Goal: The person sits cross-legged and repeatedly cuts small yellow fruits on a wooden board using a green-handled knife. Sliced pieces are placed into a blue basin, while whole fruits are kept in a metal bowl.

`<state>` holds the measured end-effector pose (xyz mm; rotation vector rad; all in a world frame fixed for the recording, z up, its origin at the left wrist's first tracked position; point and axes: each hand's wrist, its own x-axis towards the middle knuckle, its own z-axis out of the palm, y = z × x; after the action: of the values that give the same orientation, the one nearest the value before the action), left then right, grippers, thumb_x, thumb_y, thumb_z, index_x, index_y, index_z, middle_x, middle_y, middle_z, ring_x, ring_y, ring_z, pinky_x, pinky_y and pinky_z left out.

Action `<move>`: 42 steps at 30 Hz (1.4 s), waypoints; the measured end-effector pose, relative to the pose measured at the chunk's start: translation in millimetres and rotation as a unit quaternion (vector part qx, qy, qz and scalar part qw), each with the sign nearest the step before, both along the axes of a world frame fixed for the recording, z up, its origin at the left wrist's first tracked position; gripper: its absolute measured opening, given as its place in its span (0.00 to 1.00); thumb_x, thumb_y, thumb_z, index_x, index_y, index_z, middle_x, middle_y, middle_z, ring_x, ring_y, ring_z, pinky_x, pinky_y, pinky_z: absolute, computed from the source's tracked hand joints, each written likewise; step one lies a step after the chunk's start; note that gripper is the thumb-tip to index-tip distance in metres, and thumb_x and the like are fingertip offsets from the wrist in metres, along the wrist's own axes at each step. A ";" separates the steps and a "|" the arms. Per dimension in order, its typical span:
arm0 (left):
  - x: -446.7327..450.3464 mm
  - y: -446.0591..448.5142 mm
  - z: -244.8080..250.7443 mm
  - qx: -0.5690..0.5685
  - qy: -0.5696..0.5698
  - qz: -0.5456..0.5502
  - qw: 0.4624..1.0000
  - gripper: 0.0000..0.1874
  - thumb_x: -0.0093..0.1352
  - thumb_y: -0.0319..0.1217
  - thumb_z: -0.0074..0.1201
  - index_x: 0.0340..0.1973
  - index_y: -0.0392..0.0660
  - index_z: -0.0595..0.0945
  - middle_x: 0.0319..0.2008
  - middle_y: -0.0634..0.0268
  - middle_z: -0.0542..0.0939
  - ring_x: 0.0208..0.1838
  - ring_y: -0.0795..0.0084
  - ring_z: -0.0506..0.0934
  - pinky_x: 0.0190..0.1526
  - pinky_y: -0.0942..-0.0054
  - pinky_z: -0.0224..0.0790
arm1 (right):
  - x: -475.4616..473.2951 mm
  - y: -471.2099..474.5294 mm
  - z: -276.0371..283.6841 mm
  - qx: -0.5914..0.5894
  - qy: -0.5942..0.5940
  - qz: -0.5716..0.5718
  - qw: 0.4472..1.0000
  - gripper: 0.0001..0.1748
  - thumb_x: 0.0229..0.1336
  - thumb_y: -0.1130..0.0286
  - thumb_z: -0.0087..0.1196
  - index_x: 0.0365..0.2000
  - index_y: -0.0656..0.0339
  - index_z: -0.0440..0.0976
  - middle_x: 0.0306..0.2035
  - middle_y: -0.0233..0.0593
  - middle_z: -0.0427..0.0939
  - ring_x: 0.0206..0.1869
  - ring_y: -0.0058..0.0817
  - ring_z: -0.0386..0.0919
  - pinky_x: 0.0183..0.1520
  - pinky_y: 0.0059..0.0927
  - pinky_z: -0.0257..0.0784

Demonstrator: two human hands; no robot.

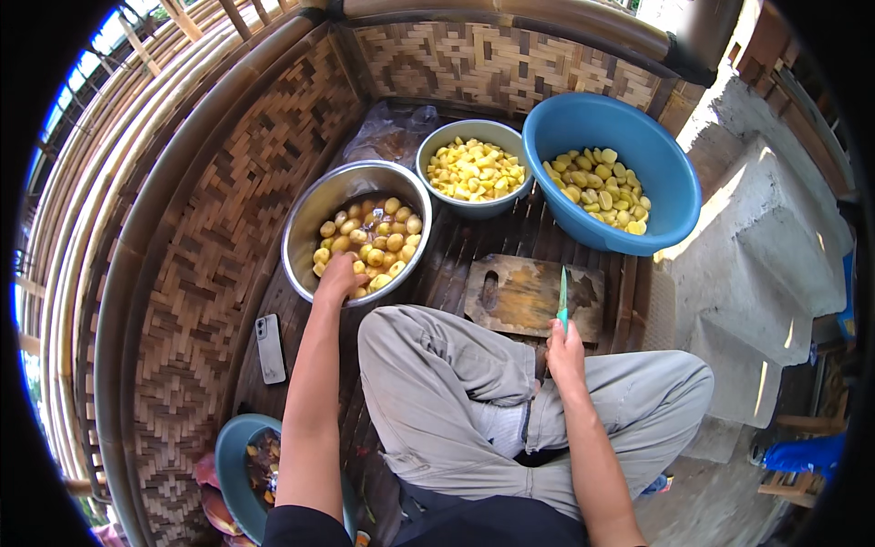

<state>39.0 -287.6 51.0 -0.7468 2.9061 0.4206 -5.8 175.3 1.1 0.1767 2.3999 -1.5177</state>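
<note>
My left hand point(340, 275) reaches over the near rim of a metal basin point(298, 236). Its fingers are down among small, whole peeled potatoes point(375, 257) in brownish water, and their tips are hidden. In my right hand point(565, 349) is a knife point(562, 297) with a green handle and a greenish blade, pointing away from me. The blade is over the right part of a worn wooden cutting board point(519, 295). Diced potatoes fill much of a smaller grey-green basin point(425, 164). Beyond the board, a large blue basin point(656, 205) holds potatoes, some with flat cut faces.
A smartphone point(271, 352) lies left of my legs on the bamboo floor point(451, 263). At lower left stands a teal basin point(232, 465) with peelings. Clear plastic bags point(389, 133) sit by the woven bamboo wall point(437, 61). Concrete steps point(786, 246) descend at right, where someone's blue-clad leg point(800, 452) shows.
</note>
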 end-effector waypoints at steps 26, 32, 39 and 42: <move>-57.6 255.9 29.1 0.515 0.204 0.004 0.832 0.19 0.70 0.30 0.64 0.55 0.41 0.78 0.45 0.59 0.84 0.40 0.76 0.83 0.41 0.77 0.75 | 7.1 -7.5 32.1 0.006 0.054 -0.007 0.998 0.24 0.73 0.56 0.45 0.60 0.59 0.64 0.45 0.62 0.81 0.50 0.63 0.78 0.52 0.54 0.72; -55.9 301.8 -45.3 0.349 0.202 -0.076 0.912 0.20 0.66 0.31 0.66 0.53 0.45 0.80 0.46 0.53 0.82 0.47 0.55 0.83 0.47 0.62 0.77 | 6.5 -3.4 23.4 0.055 0.021 0.033 0.998 0.26 0.72 0.57 0.44 0.65 0.56 0.60 0.50 0.66 0.78 0.53 0.65 0.77 0.56 0.55 0.71; -44.9 302.1 -53.1 0.302 0.308 -0.073 0.899 0.24 0.63 0.27 0.67 0.55 0.41 0.77 0.52 0.53 0.78 0.50 0.52 0.80 0.51 0.61 0.75 | 7.9 -11.3 30.4 0.104 0.043 0.061 0.992 0.22 0.74 0.57 0.42 0.58 0.62 0.67 0.46 0.65 0.80 0.50 0.63 0.78 0.52 0.56 0.72; -46.2 301.3 -55.5 0.307 0.287 -0.084 0.903 0.25 0.62 0.24 0.66 0.54 0.41 0.76 0.51 0.50 0.77 0.52 0.47 0.79 0.53 0.58 0.74 | 11.5 -13.7 35.2 0.131 0.060 0.085 0.986 0.21 0.74 0.57 0.42 0.55 0.62 0.69 0.41 0.65 0.81 0.47 0.65 0.78 0.49 0.58 0.72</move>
<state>-7.2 13.7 -4.5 -0.2939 2.9632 1.6747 5.7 161.6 36.3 -0.0667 2.6283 -1.1656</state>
